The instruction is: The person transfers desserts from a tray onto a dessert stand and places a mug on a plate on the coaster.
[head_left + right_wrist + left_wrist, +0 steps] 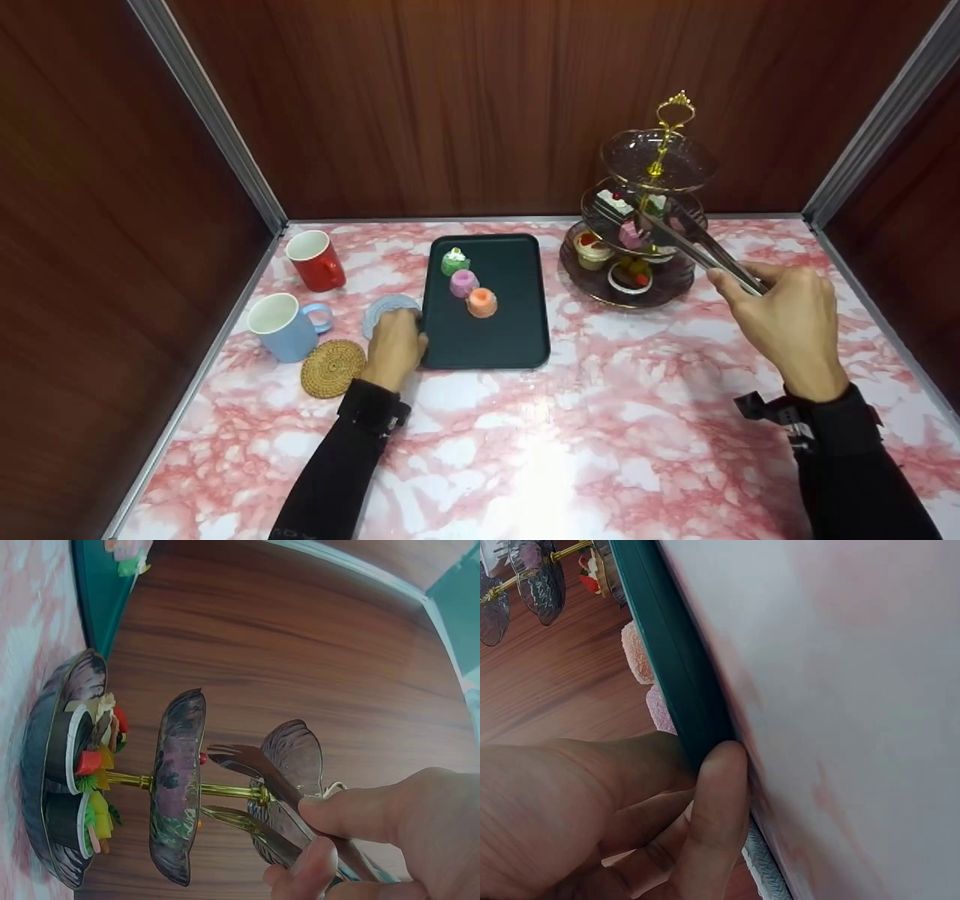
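My left hand (395, 345) pinches the left rim of a dark green tray (499, 345), as the left wrist view shows. On that tray stand a green cake with a white top (454, 262), a purple cake (463, 283) and an orange cake (482, 302). My right hand (791, 322) holds metal tongs (259, 765) with fork-shaped tips. Those tips are apart, at the middle tier of a three-tier glass stand (679, 292) with a gold pole. A pink cake (632, 235) and a layered cake slice (613, 205) lie on this tier; whether the tongs touch any cake, I cannot tell.
Cupcakes (592, 251) and a fruit-topped tart (630, 276) sit on the stand's bottom tier. To the left are a red mug (316, 262), a light blue mug (285, 330), a woven coaster (333, 368) and a grey-blue coaster (382, 306). Wood-look panels enclose the table.
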Tool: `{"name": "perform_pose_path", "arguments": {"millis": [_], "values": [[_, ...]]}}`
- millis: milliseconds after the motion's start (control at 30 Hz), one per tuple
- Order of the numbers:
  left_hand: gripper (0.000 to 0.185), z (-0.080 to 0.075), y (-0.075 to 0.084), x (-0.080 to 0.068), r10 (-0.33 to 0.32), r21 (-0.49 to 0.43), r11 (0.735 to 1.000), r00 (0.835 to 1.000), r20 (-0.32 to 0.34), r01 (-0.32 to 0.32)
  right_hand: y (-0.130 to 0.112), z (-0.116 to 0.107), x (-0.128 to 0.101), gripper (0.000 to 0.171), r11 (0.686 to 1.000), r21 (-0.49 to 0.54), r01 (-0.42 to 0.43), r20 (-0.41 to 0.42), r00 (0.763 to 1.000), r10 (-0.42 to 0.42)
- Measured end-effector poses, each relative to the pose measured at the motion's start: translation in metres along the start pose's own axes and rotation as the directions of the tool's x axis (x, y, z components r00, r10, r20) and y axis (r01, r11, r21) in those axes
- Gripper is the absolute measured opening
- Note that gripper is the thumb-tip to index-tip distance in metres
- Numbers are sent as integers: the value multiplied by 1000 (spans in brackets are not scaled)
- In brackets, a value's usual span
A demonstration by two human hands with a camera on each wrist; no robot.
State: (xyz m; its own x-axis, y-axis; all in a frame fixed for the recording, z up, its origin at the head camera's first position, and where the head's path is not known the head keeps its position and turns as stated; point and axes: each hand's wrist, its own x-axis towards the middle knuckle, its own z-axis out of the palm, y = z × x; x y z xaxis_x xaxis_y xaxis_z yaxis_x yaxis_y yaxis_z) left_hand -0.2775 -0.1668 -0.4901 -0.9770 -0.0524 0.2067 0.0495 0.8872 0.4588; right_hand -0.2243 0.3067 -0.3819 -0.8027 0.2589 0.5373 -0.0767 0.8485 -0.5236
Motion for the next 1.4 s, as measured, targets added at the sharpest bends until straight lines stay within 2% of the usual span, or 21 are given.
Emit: {"name": "perform_pose_path", "arguments": {"millis": [100, 333, 600, 767, 900, 1133, 1400], "values": [[25, -1, 0, 0, -10, 4, 1000, 1000, 5, 10, 0, 0, 0, 56, 1000, -7, 2, -7, 1000, -2], [24, 0, 0, 0, 12, 8, 1000, 1000, -14, -12, 2, -2, 1, 52, 997, -61, 46, -31, 998, -48], [20, -1, 1, 0, 17, 4, 1000, 1000, -15, -17, 2, 3, 4, 44, 989, -120, 91, -98, 990, -103], [23, 0, 1, 0, 13, 0, 1000, 1000, -17, -13, 3, 8, 6, 43, 981, -168, 99, -104, 988, -117], [22, 1, 0, 0, 16, 0, 1000, 1000, -25, -16, 3, 9, 8, 41, 971, -196, 139, -103, 982, -161], [22, 1, -3, 1, 41, 4, 999, 998, -44, -41, -4, -5, 7, 37, 955, -225, 192, -62, 976, -211], [20, 3, -6, 3, 16, -16, 1000, 1000, -2, -16, -9, -22, 4, 38, 945, -253, 206, -42, 974, -224]]}}
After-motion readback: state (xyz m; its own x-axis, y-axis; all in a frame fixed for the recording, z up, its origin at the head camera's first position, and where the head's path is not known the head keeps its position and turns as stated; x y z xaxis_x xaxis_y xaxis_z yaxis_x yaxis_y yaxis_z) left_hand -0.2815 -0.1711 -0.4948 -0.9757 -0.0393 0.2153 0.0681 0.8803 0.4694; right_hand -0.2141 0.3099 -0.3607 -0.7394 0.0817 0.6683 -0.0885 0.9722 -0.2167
